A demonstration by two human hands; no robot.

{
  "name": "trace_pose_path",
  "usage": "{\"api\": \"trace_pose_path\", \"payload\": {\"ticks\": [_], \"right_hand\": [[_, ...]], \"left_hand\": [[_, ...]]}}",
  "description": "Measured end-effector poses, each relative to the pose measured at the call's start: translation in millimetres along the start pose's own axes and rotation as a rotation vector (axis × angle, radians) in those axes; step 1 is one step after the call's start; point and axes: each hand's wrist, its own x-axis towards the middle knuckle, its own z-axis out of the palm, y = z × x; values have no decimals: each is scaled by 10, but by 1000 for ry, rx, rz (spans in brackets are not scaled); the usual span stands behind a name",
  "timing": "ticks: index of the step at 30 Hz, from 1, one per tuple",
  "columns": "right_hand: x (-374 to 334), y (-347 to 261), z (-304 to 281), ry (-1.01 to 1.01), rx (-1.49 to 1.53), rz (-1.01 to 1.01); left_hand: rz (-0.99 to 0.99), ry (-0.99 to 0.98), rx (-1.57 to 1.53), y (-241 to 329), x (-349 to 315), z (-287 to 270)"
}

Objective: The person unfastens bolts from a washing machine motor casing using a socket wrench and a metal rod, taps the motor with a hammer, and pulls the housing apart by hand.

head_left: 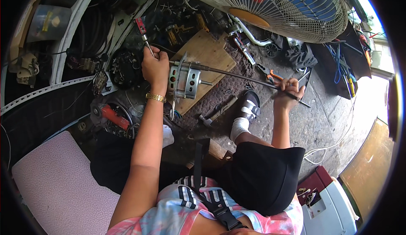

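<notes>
A silver electric motor (185, 81) with a flat mounting plate and a short shaft lies on a wooden board (186, 104). At the motor's left side, my left hand (155, 69) is closed round a red-handled screwdriver (141, 25), its handle pointing up and away. My right hand (289, 93) grips the far end of a long-shafted socket wrench (241, 75). The wrench's other end meets the motor near its plate; the exact contact is too small to make out. White wires hang from the motor's near side.
A large caged fan (279, 6) leans in at the top. Pliers (269, 72) lie on the floor beyond the wrench. A hammer (218, 112) rests near my sandalled foot (250, 108). At left are a red angle grinder (114, 115) and a pink padded board (63, 184).
</notes>
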Motion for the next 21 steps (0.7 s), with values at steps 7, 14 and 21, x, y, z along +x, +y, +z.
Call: {"api": "trace_pose_path", "payload": {"ticks": [7,14,21], "right_hand": [[-302,130,461,410,-83,-644],[141,-215,345,143,-504,315],[-208,-21,534,103,-1428,-614]], "left_hand": [[-15,-16,-5,139,-15,38],[-4,37,-49,-13,4,32],[-43,-9,-90,101,-48,22]]}}
